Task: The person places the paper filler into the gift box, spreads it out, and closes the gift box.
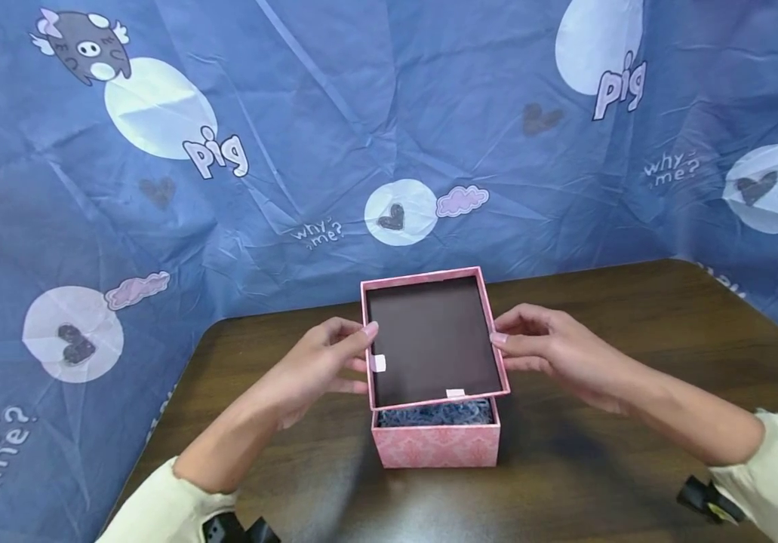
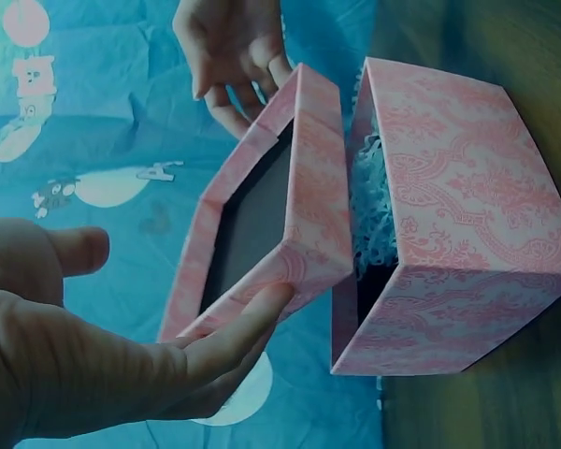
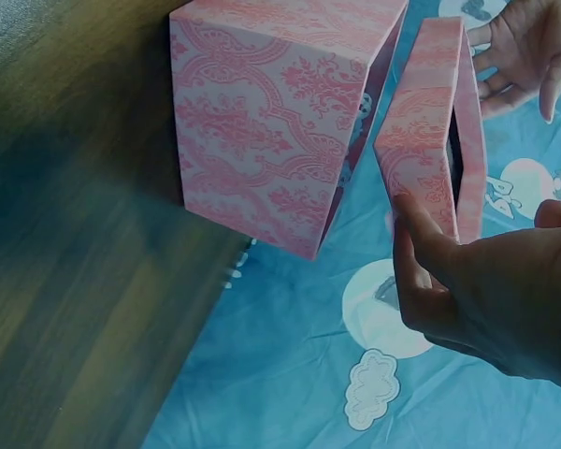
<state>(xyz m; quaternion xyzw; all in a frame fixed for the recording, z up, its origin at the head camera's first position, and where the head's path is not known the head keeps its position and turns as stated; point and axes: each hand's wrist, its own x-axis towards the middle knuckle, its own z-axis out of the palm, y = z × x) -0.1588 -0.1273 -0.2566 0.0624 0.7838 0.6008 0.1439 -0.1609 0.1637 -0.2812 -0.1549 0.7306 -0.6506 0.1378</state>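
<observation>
A pink patterned box (image 1: 436, 446) with shredded blue-grey filler (image 1: 435, 413) inside stands on the table. Its square lid (image 1: 432, 339) is tilted above and behind it, the dark inner face towards me. On the lid's left side my left hand (image 1: 324, 358) holds on, fingers along the outer wall (image 2: 262, 304). My right hand (image 1: 558, 351) holds the opposite side, and its fingertips touch the patterned wall in the right wrist view. Two small white tabs show on the lid, at its left and lower edges. The lid hides the back of the box in the head view.
The brown wooden table (image 1: 599, 467) extends to both sides of the box. Behind it hangs a creased blue cloth (image 1: 334, 151) with pig, heart and cloud prints, which also covers the left and right sides.
</observation>
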